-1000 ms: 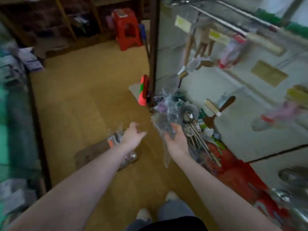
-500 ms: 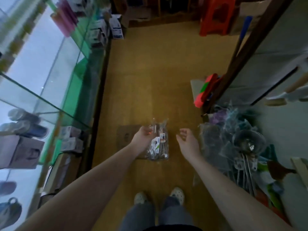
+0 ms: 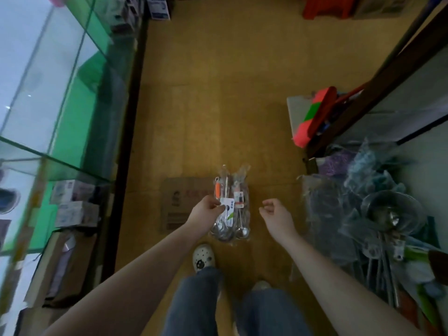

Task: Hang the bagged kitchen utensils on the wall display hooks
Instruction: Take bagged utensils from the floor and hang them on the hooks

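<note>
The left hand (image 3: pixel 208 212) pinches a bundle of bagged utensils (image 3: pixel 238 215) at its left edge, thumb and fingers closed on the white label near the middle of the pack. The bundle is made of clear bags holding metal spoons or ladles, one with an orange handle, with the bowls at the near end and the bag tops pointing far. It sits in the middle of the scene over the yellow-brown floor (image 3: pixel 218 105), its left side in front of a flattened cardboard sheet (image 3: pixel 177 202) lying on that floor; whether the bundle touches the floor cannot be told. The right hand (image 3: pixel 276 214) hovers just right of the bundle, apart from it, palm turned inward with fingers loosely curled and holding nothing. Further right, against the wall, lies a heap of more bagged utensils (image 3: pixel 378 214), with a metal strainer bowl and long steel handles showing through the plastic. A glass display case (image 3: pixel 60 98) with green edges runs along the left side. Near the bottom, a white shoe (image 3: pixel 203 258) and blue trouser legs (image 3: pixel 194 306) show. A red stool (image 3: pixel 324 7) stands at the far end.
</note>
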